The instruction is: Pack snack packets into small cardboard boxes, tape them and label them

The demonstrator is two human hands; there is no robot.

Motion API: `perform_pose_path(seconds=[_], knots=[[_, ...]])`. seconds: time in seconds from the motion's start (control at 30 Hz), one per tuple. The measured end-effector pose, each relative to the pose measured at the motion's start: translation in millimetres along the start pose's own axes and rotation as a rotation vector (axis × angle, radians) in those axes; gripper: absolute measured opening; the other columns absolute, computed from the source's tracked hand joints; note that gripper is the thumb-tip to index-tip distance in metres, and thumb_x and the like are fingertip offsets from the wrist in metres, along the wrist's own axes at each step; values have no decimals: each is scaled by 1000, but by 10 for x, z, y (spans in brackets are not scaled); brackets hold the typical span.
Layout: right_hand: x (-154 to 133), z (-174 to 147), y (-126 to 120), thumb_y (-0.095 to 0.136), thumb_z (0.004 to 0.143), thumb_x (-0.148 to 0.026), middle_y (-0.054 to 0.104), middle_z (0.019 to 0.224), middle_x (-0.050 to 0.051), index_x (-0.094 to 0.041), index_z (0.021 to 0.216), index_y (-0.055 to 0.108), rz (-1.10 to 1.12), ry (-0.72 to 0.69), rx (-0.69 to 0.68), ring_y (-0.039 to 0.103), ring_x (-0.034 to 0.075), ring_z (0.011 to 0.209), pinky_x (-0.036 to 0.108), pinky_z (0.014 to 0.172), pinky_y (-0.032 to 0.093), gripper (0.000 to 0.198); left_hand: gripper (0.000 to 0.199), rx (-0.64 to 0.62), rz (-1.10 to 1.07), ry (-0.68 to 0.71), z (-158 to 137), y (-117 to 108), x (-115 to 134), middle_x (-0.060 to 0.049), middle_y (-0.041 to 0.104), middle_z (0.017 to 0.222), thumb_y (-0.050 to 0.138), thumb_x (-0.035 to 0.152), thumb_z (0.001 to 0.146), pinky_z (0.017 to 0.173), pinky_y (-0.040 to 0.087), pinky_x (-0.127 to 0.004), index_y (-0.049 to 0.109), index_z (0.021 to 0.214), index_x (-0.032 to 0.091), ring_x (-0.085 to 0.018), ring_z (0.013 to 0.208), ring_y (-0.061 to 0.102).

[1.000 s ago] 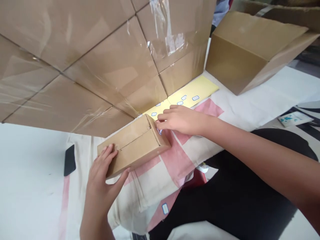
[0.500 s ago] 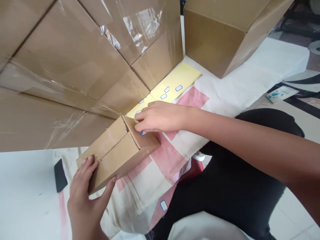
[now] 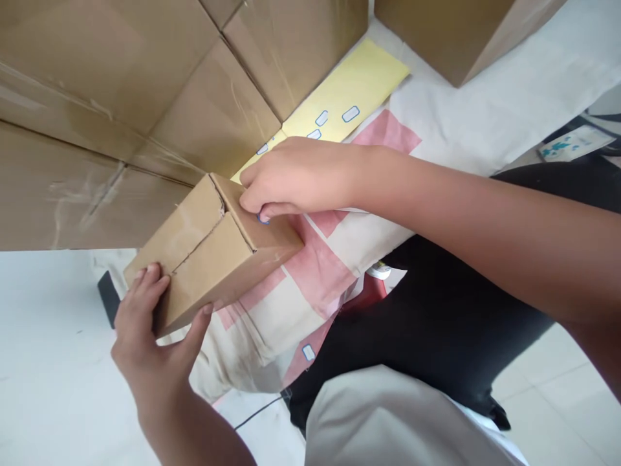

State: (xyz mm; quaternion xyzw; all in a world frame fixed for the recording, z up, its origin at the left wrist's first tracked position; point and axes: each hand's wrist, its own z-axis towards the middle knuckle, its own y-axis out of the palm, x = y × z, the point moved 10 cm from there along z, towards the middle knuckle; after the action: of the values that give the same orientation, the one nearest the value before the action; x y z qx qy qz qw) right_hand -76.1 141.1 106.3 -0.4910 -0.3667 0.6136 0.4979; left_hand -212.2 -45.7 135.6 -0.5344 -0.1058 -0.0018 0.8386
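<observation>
The small cardboard box lies on a pink-and-cream cloth, near the stacked cartons. The left hand grips the box's left end, fingers on top and thumb against the near side. The right hand has bent fingers touching a blue-edged sticker at the right end; whether they pinch it, I cannot tell. Farther right lies a yellow sticker sheet.
</observation>
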Motion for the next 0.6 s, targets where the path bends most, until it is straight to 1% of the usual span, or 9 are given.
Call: perform_pose_path(seconds=[0.1,0.27,0.43,0.6], knots=[[16,4,1,50,100,-26,64,91,-7,-15,86,65,45,9,-8,61,9,83,27,68,37,23,68,0,-13,12,-1,5,16,-14,58,148,83,23,76,120,41,-56,59,139,19,-34,137,55],[96,-30,40,56,98,-23,64,90,-1,-22,88,65,102,60,-10,63,18,86,31,69,40,14,71,-2,-15,16,-7,-8,24,-12,57,150,83,23,76,121,39,-57,57,142,24,-34,139,53],[91,-46,48,52,99,-23,61,90,1,-22,89,65,111,46,-10,61,19,86,33,69,37,16,72,-33,-1,-13,-17,5,-4,-11,56,151,82,24,77,121,40,-56,55,144,26,-34,140,51],[27,-33,3,48,99,-21,59,89,2,-19,81,59,73,24,-24,59,19,84,33,68,36,21,73,-41,6,-22,-18,10,-5,-11,56,151,83,23,77,120,41,-55,54,145,27,-34,140,52]])
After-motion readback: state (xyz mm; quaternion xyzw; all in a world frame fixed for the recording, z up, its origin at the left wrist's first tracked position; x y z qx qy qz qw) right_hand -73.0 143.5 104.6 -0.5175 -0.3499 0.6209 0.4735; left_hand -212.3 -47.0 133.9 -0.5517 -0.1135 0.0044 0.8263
